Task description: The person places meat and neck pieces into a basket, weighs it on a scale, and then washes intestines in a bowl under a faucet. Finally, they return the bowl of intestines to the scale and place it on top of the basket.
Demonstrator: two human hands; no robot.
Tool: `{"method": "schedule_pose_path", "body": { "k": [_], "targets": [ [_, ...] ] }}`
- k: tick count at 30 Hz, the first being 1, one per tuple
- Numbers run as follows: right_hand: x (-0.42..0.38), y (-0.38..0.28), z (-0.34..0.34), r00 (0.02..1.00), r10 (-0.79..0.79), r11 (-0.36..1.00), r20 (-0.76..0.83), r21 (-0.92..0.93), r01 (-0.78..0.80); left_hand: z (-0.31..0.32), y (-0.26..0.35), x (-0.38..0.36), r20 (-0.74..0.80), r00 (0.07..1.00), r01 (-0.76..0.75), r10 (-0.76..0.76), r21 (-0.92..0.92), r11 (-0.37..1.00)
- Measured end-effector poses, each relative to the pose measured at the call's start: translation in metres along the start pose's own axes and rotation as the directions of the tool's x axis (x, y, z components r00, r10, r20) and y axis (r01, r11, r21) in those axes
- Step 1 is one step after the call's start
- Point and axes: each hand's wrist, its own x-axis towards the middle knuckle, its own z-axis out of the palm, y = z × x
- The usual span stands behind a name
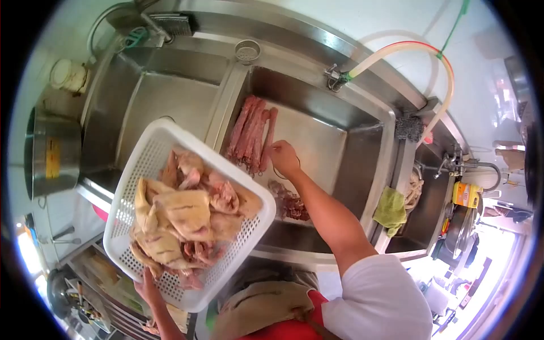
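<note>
My left hand [148, 286] grips the near rim of a white perforated plastic basket [126, 187], its fingers partly hidden under it. Several pieces of raw poultry [180, 215] with pale yellow skin lie in the basket, which is held over the sink edge at the left. My right hand [283, 158] is in the middle sink basin, its fingers closed at the right side of a row of long reddish meat pieces [248, 133]. Whether it pinches one of them is hard to make out. A smaller pile of dark red meat [292, 205] lies below my right forearm.
Left of the middle basin is another steel basin [170, 102]. A tap with a hose [396, 50] stands behind. At the right are a green cloth [391, 209] and a narrow basin [425, 218]. A steel pot [59, 152] is at the far left.
</note>
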Motion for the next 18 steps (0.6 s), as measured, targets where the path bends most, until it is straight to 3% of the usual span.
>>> {"method": "schedule_pose_path", "body": {
  "k": [1, 3, 4, 6, 8, 11, 14, 17, 18],
  "targets": [
    [0.006, -0.006, 0.019, 1.0, 0.005, 1.0, -0.028, -0.019, -0.006, -0.013, 0.006, -0.005, -0.027, 0.999, -0.021, 0.02, -0.016, 1.0],
    [0.057, 0.031, 0.007, 0.994, -0.108, 0.956, -0.024, -0.277, 0.098, 0.032, 0.002, -0.017, -0.009, 0.999, 0.034, -0.035, -0.07, 0.997],
    [0.087, 0.04, 0.031, 0.961, -0.27, 0.868, 0.06, -0.417, 0.269, 0.032, 0.013, -0.018, -0.038, 0.998, 0.036, -0.039, -0.091, 0.995],
    [0.118, 0.026, 0.074, 0.964, -0.264, 0.816, 0.035, -0.525, 0.242, 0.017, 0.01, -0.007, -0.079, 0.995, 0.057, -0.059, -0.032, 0.998],
    [0.118, -0.017, 0.086, 0.977, 0.076, 0.868, -0.201, -0.468, -0.164, 0.011, -0.008, -0.003, -0.078, 0.997, -0.008, 0.005, -0.029, 1.0],
    [0.132, -0.022, 0.081, 0.958, 0.253, 0.938, -0.134, -0.208, -0.277, -0.002, -0.03, -0.004, -0.094, 0.995, 0.039, -0.035, 0.034, 0.999],
    [0.132, -0.006, 0.074, 0.972, 0.189, 0.971, -0.141, -0.12, -0.206, -0.001, -0.016, 0.001, -0.079, 0.992, 0.108, -0.1, 0.106, 0.989],
    [0.142, 0.012, 0.075, 0.977, 0.174, 0.931, -0.121, -0.304, -0.203, 0.004, -0.01, -0.001, -0.091, 0.992, 0.09, -0.086, 0.047, 0.995],
    [0.118, -0.018, 0.055, 0.971, 0.232, 0.956, -0.065, -0.171, -0.24, 0.004, -0.011, -0.001, -0.093, 0.993, 0.075, -0.074, 0.006, 0.997]
  ]
}}
